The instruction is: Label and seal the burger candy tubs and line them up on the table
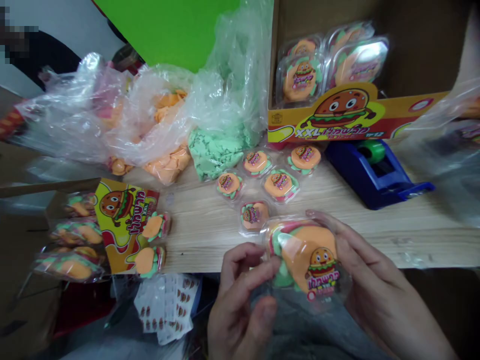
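A clear plastic pack with a burger-shaped piece in orange, green and red (305, 255) is held up at the table's front edge, a burger sticker on its lower right. My left hand (243, 300) grips its left side, fingers on the plastic and thumb below. Around its right side wraps my right hand (367, 270), partly behind the pack. Just beyond my hands, several similar packs lie on the table, the nearest one (255, 216) close to the held pack's top left corner.
A display box (352, 117) with packs stands at the back right, beside a blue tape dispenser (375, 175). Bags of orange (168, 160) and green pieces (217, 147) lie at the back. Another box (112, 225) with packs is at left, sticker sheets (167, 307) below.
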{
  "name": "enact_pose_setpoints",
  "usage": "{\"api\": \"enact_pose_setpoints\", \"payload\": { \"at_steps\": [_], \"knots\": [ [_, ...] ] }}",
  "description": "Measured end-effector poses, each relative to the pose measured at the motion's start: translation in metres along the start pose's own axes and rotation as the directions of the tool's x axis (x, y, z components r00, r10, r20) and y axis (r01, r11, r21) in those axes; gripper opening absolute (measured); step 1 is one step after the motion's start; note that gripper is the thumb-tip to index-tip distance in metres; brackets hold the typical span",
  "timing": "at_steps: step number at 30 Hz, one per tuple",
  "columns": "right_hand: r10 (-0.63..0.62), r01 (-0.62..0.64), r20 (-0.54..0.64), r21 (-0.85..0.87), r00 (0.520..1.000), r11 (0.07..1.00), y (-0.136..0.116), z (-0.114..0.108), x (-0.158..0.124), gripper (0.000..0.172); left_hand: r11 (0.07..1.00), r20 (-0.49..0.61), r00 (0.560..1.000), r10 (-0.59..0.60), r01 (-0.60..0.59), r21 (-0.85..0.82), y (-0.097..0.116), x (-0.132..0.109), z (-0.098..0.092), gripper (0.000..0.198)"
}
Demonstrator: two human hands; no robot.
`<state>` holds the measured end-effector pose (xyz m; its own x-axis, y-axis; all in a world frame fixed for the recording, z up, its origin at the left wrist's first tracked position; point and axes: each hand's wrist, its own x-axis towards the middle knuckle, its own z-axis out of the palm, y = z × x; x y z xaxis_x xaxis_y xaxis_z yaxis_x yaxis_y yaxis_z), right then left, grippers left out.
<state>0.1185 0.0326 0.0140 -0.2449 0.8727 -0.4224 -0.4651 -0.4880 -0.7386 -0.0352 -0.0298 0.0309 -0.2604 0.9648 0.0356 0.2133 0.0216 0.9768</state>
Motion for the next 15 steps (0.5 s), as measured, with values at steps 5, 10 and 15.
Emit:
{"api": "enact_pose_setpoints", "payload": {
  "at_steps": [5, 10, 15],
  "knots": [
    [-0.013, 0.010, -0.021, -0.118, 1.000, 0.993, 0.015, -0.004, -0.003, 0.031, 0.934, -0.115, 0.965, -0.235, 0.192, -0.300, -0.010, 0.004, 0.012, 0.011],
    [-0.127, 0.128, 0.019, -0.101, 0.992, 0.987, 0.020, 0.001, -0.005, 0.028, 0.832, -0.176, 0.914, -0.366, 0.236, -0.502, -0.009, 0.012, 0.021, 0.012],
    [-0.176, 0.170, -0.027, -0.146, 0.984, 0.975, 0.019, -0.003, -0.006, 0.027, 0.858, -0.184, 0.907, -0.379, 0.270, -0.437, -0.002, 0.013, 0.022, 0.031]
  ]
}}
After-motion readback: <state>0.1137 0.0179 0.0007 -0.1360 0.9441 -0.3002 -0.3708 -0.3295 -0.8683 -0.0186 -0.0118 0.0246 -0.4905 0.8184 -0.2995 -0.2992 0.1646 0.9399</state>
